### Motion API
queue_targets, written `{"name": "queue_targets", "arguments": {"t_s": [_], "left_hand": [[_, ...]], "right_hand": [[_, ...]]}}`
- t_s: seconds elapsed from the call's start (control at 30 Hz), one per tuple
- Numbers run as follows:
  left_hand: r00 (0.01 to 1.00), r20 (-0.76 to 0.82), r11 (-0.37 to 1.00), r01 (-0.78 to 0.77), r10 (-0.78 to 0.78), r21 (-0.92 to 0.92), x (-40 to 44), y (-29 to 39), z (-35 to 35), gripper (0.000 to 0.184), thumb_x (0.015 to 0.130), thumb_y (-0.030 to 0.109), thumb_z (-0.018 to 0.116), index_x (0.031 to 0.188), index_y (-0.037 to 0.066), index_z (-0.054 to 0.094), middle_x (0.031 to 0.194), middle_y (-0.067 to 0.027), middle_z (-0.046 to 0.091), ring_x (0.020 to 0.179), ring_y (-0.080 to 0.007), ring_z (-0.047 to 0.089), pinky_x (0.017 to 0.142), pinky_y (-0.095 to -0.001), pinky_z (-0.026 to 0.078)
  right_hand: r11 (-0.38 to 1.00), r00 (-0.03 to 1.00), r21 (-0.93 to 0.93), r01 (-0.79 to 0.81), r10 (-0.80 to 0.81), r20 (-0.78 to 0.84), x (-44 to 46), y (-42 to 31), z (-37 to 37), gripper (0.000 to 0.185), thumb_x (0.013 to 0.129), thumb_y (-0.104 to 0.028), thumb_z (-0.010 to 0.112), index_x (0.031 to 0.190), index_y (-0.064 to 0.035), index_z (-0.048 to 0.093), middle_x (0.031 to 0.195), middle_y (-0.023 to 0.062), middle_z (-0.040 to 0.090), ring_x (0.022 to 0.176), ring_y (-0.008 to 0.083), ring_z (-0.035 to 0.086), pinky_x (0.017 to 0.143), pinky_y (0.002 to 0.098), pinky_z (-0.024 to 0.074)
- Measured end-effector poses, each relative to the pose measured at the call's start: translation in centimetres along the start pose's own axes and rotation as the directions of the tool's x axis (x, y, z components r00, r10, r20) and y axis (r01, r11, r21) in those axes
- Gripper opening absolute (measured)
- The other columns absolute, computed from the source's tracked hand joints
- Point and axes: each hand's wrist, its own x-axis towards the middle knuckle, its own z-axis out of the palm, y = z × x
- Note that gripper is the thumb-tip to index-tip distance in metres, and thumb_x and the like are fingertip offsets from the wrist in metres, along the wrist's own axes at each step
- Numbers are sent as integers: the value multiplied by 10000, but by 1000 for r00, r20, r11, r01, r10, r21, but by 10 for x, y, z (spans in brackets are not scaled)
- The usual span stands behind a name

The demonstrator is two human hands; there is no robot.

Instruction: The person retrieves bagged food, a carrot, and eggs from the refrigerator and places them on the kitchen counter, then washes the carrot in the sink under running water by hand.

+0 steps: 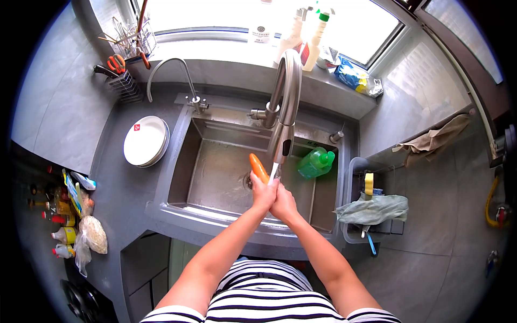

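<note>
An orange carrot [259,168] slants up and to the left over the steel sink [215,172], its tip free. My left hand [264,192] is closed around its middle. Pressed against that hand, my right hand [283,202] is closed at the carrot's near end, which the hands hide. Water runs from the pull-down faucet [284,140] onto both hands. In the sink's right part, a green bottle [316,163] lies tilted.
Stacked white plates [144,141] stand left of the sink, near a thin second tap [186,67]. On the right hangs a rack with a yellow sponge [369,183] and a grey-green cloth [377,209]. Spray bottles [315,43] line the windowsill. Bagged food [94,235] sits at left.
</note>
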Motion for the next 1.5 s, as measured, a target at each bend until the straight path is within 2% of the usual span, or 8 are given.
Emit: {"name": "queue_targets", "arguments": {"t_s": [0.13, 0.17, 0.23, 0.27, 0.4, 0.63, 0.93, 1.5], "left_hand": [[779, 482, 767, 574, -402, -287, 19, -3, -17, 468, 907, 372, 634, 1161, 23, 454, 919, -82, 586, 792, -164, 591, 735, -321, 496], [735, 542, 701, 632, -407, -331, 23, -9, -20, 441, 921, 406, 592, 1113, 32, 461, 905, -75, 591, 766, -166, 596, 718, -328, 505], [645, 660, 548, 736, -386, -398, 35, -22, -25, 433, 950, 475, 509, 1017, 49, 473, 877, -62, 602, 713, -171, 606, 685, -342, 524], [576, 740, 497, 782, -347, -376, 37, -26, -34, 492, 965, 494, 451, 1120, 27, 482, 980, -84, 608, 832, -184, 625, 751, -340, 524], [448, 893, 544, 739, 44, -398, 32, -6, -65, 501, 955, 283, 555, 1342, 14, 386, 1226, -106, 543, 1115, -208, 562, 967, -359, 448], [503, 864, 385, 798, -4, -463, 25, -3, -65, 432, 909, 29, 562, 1312, 16, 407, 1247, -100, 536, 1167, -200, 533, 1014, -330, 421], [566, 823, 439, 729, 46, -526, 24, 9, -70, 449, 910, 32, 579, 1326, 5, 410, 1247, -108, 557, 1155, -199, 555, 1007, -316, 443], [536, 842, 460, 762, -53, -456, 29, 7, -67, 416, 897, 105, 624, 1276, 23, 474, 1169, -86, 600, 1074, -168, 594, 943, -301, 475]], "right_hand": [[882, 961, 425, 202, -263, 89, 9, 18, 7, 286, 714, -158, 725, 898, -40, 542, 757, 66, 617, 644, 181, 592, 594, 321, 480], [859, 958, 512, -6, -142, 249, 10, 23, 2, 260, 721, -137, 716, 877, -57, 523, 722, 42, 577, 589, 149, 536, 537, 296, 430], [714, 822, 558, -424, 44, 568, 8, 2, -23, 232, 735, -94, 697, 834, -91, 487, 651, -8, 495, 478, 84, 425, 423, 245, 331], [588, 798, 632, -505, 37, 602, 5, 1, -24, 235, 755, -71, 673, 824, -119, 454, 601, -37, 399, 428, 35, 291, 389, 210, 191], [528, 789, 671, -521, -1, 614, 4, 4, -31, 187, 792, -98, 643, 828, -121, 461, 593, -48, 392, 426, 37, 295, 387, 206, 205], [528, 796, 680, -509, -11, 605, 4, 0, -29, 134, 804, -94, 618, 805, -119, 487, 582, -62, 377, 426, 24, 290, 386, 203, 205], [322, 757, 730, -602, -59, 650, 6, 13, -29, 160, 781, -73, 616, 755, -115, 464, 574, -58, 371, 416, 29, 276, 373, 208, 200], [401, 761, 719, -568, -77, 644, 8, 12, -29, 107, 810, -103, 600, 847, -98, 501, 571, -61, 356, 427, 26, 270, 392, 198, 200]]}}
